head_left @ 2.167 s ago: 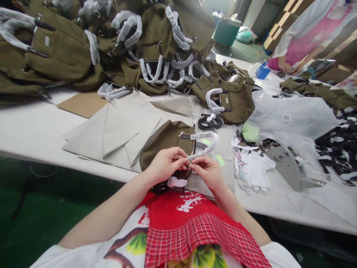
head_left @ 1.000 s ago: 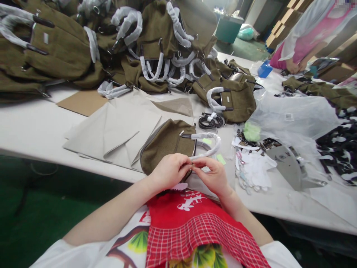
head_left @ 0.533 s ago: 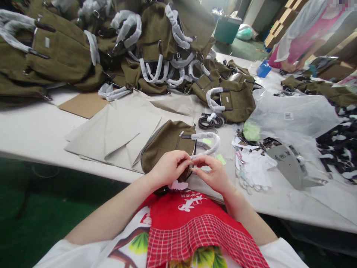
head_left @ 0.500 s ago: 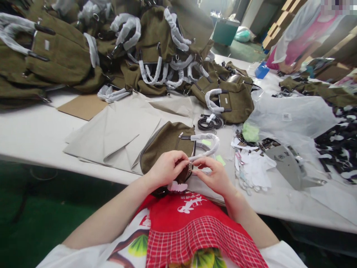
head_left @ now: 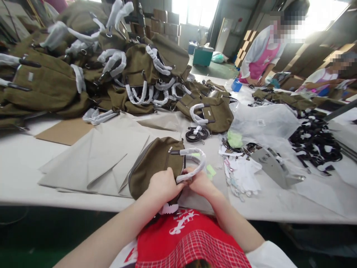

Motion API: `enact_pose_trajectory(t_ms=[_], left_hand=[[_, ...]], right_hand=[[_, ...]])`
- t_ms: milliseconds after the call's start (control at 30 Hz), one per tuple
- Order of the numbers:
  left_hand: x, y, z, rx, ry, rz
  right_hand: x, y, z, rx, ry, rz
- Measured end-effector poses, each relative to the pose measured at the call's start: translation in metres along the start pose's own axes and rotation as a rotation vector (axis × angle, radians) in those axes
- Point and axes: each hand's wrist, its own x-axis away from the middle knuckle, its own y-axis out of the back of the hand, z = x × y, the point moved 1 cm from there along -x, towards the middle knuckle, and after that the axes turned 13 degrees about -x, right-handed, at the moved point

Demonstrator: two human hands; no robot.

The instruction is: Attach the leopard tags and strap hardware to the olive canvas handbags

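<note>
The fingers of the left hand (head_left: 164, 185) and right hand (head_left: 200, 183) nearly meet at the edge of an olive bag (head_left: 156, 159), by the near end of its wrapped handle (head_left: 203, 160); the bag lies on the counter (head_left: 16, 178), under and beyond the left fingers; I cannot tell if either set is clamped, the tips being partly hidden; a coiled strap (head_left: 195, 139) lies beyond them, white pieces (head_left: 245, 173) to their right.

Windows (head_left: 203, 13) glaring white far beyond the fingers (head_left: 176, 188), soft even light on the tabletop (head_left: 267, 208) around them, deep gloom beneath it, fingers slightly blurred, haze past them, mosaic squares beyond to the right, outer edges stretched
</note>
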Motion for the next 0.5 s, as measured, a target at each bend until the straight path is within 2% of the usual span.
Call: enact_pose_trajectory(t_ms=[100, 200, 300, 367, 433, 500], left_hand=[[-0.008, 0.003, -0.009, -0.047, -0.036, 0.0], [-0.014, 0.013, 0.002, -0.074, -0.056, -0.003], [-0.015, 0.03, 0.028, -0.081, -0.034, -0.041], [-0.012, 0.044, 0.051, -0.047, 0.001, -0.101], [-0.007, 0.061, 0.077, 0.025, 0.036, -0.178], [-0.001, 0.079, 0.1, 0.118, 0.022, -0.234]], right_hand=[[0.004, 0.01, 0.001, 0.064, 0.005, -0.032], [0.014, 0.02, -0.004, 0.153, 0.018, 0.035], [0.022, 0.025, -0.005, 0.29, 0.101, 0.137], [0.024, 0.031, 0.002, 0.387, 0.177, 0.143], [0.026, 0.043, 0.019, 0.454, 0.296, 0.064], [0.027, 0.062, 0.047, 0.451, 0.456, -0.08]])
